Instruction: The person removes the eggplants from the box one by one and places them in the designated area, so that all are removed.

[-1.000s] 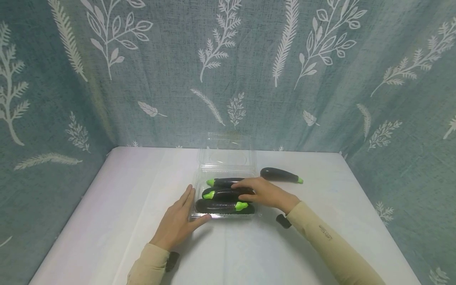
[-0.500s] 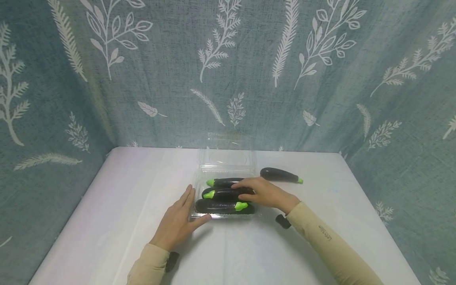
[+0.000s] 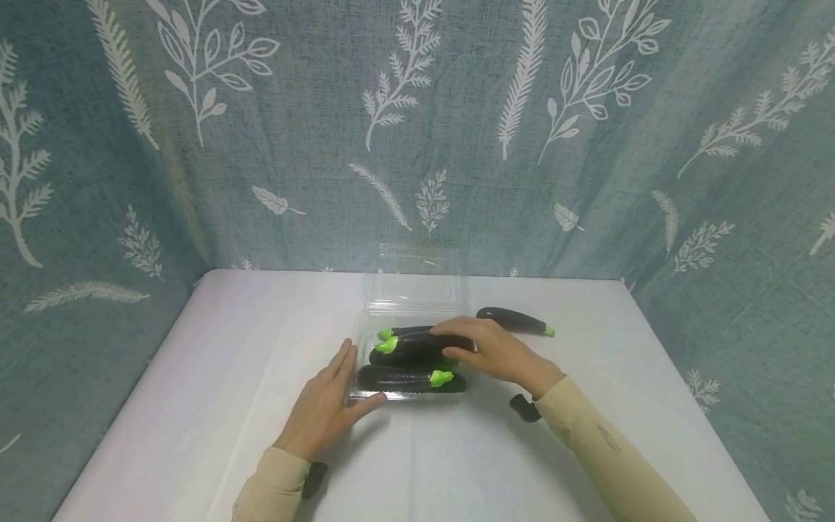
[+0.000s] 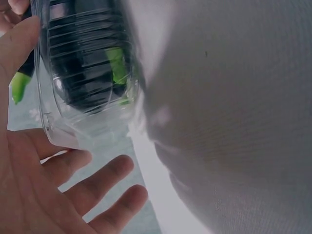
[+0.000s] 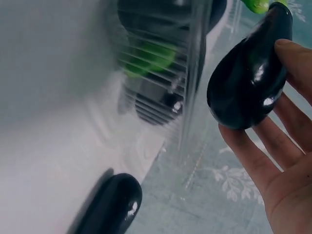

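Observation:
My right hand (image 3: 499, 353) grips an eggplant (image 3: 420, 341) by its rounded end, with the thumb on the near side. In the right wrist view this glossy dark eggplant (image 5: 246, 80) is held above the rim of the clear plastic clamshell box (image 5: 187, 83), its green stem pointing away. Several other eggplants lie inside the box; one (image 3: 394, 378) is along the front wall with its stem to the right. My left hand (image 3: 324, 406) rests at the box's left end, fingers straight along that side and thumb at the front corner (image 4: 22, 48).
The box's transparent lid (image 3: 415, 286) stands raised at the back, near the patterned curtain (image 3: 313, 145). A loose eggplant (image 3: 512, 319) lies on the white tabletop (image 3: 274, 341), right of the lid.
My right hand has shifted slightly up and to the right, raising the gripped eggplant off the pile; another eggplant shows beneath it. The left hand has stayed in place.

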`<state>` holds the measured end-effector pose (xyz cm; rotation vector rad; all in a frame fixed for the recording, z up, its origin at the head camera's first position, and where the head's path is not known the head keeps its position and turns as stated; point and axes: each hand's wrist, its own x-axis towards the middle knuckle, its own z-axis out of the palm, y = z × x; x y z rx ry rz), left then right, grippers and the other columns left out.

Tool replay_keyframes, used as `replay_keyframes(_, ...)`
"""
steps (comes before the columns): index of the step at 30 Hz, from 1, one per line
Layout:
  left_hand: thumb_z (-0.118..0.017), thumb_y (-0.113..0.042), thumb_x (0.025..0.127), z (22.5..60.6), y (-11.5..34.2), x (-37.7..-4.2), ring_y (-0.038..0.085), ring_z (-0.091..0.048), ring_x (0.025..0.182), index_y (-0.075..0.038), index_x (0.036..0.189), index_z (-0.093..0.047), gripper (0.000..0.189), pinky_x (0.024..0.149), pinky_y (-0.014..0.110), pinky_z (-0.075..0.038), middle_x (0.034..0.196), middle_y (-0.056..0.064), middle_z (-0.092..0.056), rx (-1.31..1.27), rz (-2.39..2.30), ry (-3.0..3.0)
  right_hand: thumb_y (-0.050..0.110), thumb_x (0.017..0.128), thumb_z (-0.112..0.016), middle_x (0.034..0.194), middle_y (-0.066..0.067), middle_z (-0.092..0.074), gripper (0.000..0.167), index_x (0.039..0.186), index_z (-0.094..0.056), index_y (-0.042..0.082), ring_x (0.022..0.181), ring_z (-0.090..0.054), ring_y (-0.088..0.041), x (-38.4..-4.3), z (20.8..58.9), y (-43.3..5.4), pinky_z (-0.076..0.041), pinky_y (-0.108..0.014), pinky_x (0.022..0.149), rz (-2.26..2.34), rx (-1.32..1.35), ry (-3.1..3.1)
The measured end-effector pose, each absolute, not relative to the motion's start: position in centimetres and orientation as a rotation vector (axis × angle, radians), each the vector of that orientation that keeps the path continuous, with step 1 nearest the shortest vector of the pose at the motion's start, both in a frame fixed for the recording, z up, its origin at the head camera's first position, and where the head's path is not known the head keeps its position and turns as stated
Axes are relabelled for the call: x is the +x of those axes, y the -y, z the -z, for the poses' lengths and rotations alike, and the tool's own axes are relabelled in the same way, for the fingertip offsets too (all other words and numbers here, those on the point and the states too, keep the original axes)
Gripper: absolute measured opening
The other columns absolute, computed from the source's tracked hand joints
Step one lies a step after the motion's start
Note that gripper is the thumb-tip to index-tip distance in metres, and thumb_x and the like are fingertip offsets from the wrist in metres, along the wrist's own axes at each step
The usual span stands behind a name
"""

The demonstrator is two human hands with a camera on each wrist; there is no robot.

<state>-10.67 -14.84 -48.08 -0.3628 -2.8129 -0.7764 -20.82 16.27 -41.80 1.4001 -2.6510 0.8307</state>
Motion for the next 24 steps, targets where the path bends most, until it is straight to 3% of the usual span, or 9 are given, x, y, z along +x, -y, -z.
replay_keyframes(15, -0.068, -0.067, 0.086, 48.0, 14.8, -10.6, 0.045, -0.050, 0.133, 0.002, 0.156, -0.034, 0.103, 0.109, 0.055, -0.043, 0.162, 0.016, -0.032, -0.354, 0.772, 2.818, 0.015, 0.091, -0.078, 0.136, 0.000, -0.064, 0.045, 0.135, -0.067, 0.016, 0.125, -0.060, -0.019, -19.6, 40.4, -19.9, -0.052, -0.040, 0.100, -0.850, 1.165, 2.503)
replay_keyframes(24, -0.067, -0.067, 0.087, 47.9, 14.8, -10.7, 0.044, -0.051, 0.132, 0.003, 0.155, -0.035, 0.102, 0.109, 0.054, -0.044, 0.162, 0.018, -0.033, -0.364, 0.752, 2.821, 0.011, 0.089, -0.080, 0.132, -0.001, -0.067, 0.044, 0.132, -0.068, 0.015, 0.119, -0.062, -0.019, -19.6, 40.6, -22.6, -0.051, -0.027, 0.095, -0.883, 1.049, 2.428)
